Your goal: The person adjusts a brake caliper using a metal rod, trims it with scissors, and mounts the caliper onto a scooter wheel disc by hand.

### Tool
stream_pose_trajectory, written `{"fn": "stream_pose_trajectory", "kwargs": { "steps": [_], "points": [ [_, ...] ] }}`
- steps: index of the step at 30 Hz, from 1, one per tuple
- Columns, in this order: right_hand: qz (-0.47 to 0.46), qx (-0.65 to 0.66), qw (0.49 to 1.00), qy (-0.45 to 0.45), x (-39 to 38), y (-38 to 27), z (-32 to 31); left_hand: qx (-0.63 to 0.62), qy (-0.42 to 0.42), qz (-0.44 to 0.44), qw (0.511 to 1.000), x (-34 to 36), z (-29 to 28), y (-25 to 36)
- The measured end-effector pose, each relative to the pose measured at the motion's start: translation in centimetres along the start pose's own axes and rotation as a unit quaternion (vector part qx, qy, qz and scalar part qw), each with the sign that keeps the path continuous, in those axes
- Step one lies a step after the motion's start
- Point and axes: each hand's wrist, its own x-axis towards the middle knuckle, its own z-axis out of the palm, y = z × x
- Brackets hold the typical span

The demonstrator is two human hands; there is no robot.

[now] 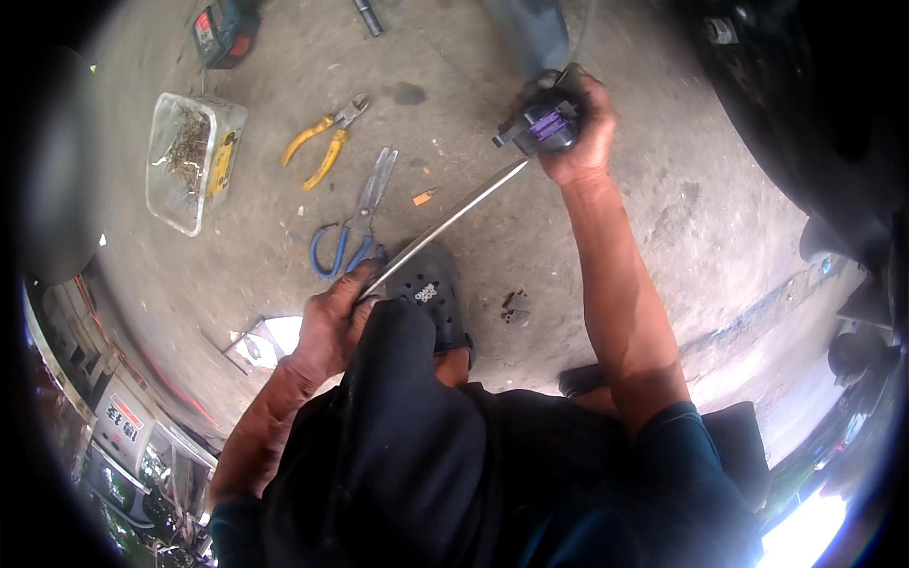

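My left hand [333,322] is closed around the near end of a long thin metal rod [445,223], perhaps a screwdriver shaft; its handle, if any, is hidden in the fist. The rod slants up to the right and meets a black plastic part with a purple insert [549,125], which looks like an electrical connector. My right hand [589,133] grips this part from its right side, above the concrete floor. Whether the rod's tip touches it or goes behind it, I cannot tell. A dark cable or strip runs up from the part.
On the floor lie yellow-handled pliers [331,137], blue-handled scissors [365,213] and a small orange piece [424,197]. A clear plastic tub [156,180] holds scraps. A power-tool battery or similar black-red tool [223,36] sits at the far left. Dark machinery [795,104] stands at right.
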Motion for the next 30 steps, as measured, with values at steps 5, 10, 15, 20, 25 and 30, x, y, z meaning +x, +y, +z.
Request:
{"fn": "stream_pose_trajectory", "kwargs": {
  "steps": [5, 10, 15, 20, 25, 30],
  "points": [
    [-0.012, -0.005, 1.000, -0.011, -0.1, 0.0, -0.6, -0.090, -0.044, -0.029, 0.995, 0.0, 0.5, 1.6],
    [-0.018, -0.035, 0.999, -0.021, -0.3, 0.0, -0.4, -0.352, -0.050, -0.257, 0.898, 0.8, -0.4, 6.9],
    [-0.029, -0.056, 0.997, -0.037, -0.1, 0.3, -0.5, -0.442, -0.031, -0.278, 0.853, 0.9, 0.0, 5.9],
    [-0.028, -0.065, 0.997, -0.043, 0.2, 0.7, 0.0, -0.239, -0.030, -0.111, 0.964, -0.5, -0.6, 6.0],
    [-0.015, -0.044, 0.997, -0.054, 0.7, 1.3, -0.5, -0.299, 0.011, -0.173, 0.938, -0.7, -0.7, 6.6],
    [-0.037, -0.079, 0.995, -0.037, 0.9, 1.6, -0.3, -0.124, 0.026, -0.072, 0.989, -0.1, -2.0, 5.7]
  ]
}}
